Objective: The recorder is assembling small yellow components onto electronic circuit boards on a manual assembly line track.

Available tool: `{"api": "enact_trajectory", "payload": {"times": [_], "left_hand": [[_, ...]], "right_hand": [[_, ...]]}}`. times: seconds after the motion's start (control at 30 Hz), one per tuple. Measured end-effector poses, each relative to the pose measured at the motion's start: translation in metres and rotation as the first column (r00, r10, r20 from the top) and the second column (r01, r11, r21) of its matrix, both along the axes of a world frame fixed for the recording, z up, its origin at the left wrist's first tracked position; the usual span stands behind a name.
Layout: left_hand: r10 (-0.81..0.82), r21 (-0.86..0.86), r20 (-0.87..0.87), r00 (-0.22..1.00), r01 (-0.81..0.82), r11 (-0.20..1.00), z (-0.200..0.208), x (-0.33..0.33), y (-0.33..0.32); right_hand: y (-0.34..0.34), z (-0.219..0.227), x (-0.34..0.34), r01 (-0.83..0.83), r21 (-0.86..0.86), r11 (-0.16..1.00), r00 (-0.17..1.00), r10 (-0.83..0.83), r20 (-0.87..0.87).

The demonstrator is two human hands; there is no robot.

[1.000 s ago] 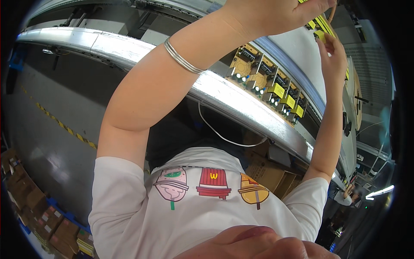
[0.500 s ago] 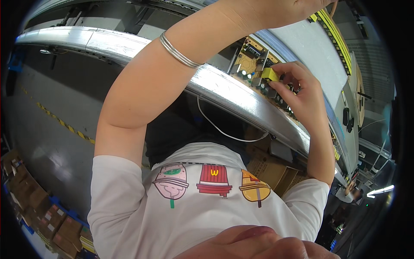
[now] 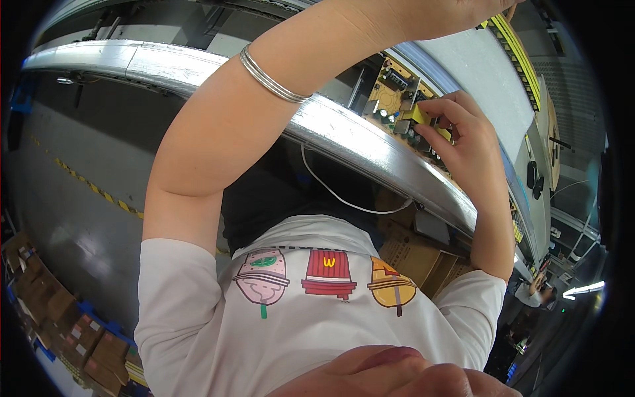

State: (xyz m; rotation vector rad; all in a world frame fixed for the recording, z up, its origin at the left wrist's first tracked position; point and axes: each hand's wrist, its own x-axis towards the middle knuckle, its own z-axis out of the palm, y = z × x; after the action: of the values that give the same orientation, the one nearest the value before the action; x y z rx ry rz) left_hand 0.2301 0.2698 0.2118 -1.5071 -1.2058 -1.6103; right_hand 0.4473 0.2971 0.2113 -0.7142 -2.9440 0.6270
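Note:
My right hand [image 3: 464,129] is closed, with thumb and fingers pinching a yellow block-shaped transformer [image 3: 415,114]. This part sits at the surface of a tan circuit board [image 3: 390,98] crowded with capacitors, metal heat sinks and dark components. The fingers partly cover the board's right portion, and whether the transformer's pins are in the board is hidden. My left arm, with silver bangles [image 3: 268,78], stretches across to the upper right. At the top edge my left hand [image 3: 456,14] is cut off, close to a yellow slotted strip [image 3: 517,59]; its fingers are mostly out of view.
A shiny metal rail [image 3: 350,131] runs along the front of the line, between me and the board. Below it hangs a white cable [image 3: 331,190], beside a cardboard box [image 3: 410,255]. More cartons [image 3: 49,301] are stacked at lower left. Another person [image 3: 532,293] is far right.
The circuit board has shifted slightly right along the rail. The transformer, still pinched in my right hand, now looks lower against the board. My left arm has barely moved.

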Motion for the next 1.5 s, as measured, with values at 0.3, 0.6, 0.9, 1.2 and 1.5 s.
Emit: {"api": "enact_trajectory", "payload": {"times": [0.3,0.6,0.9,1.2,1.5], "left_hand": [[-0.007,-0.096,0.04,0.999,0.011,0.995,0.001,-0.004,-0.006],[-0.014,-0.319,0.045,0.999,0.028,0.947,0.001,-0.004,-0.003],[-0.241,-0.412,0.323,0.915,0.365,0.835,-0.005,-0.005,0.007],[-0.004,-0.171,0.076,0.997,0.017,0.985,-0.001,0.001,-0.011],[-0.01,-0.159,0.083,0.997,0.023,0.987,-0.003,0.001,-0.009]], "right_hand": [[0.054,0.023,-0.009,-0.031,0.153,0.988,0.993,0.047,-0.104],[0.193,-0.015,-0.049,0.137,0.577,0.805,0.914,0.121,-0.387],[0.119,0.004,-0.024,0.158,0.227,0.961,0.904,-0.048,-0.424],[0.013,-0.002,0.002,0.014,-0.146,0.989,0.989,-0.035,-0.147],[0.005,-0.004,0.001,0.03,-0.036,0.999,0.998,-0.032,-0.054]]}}
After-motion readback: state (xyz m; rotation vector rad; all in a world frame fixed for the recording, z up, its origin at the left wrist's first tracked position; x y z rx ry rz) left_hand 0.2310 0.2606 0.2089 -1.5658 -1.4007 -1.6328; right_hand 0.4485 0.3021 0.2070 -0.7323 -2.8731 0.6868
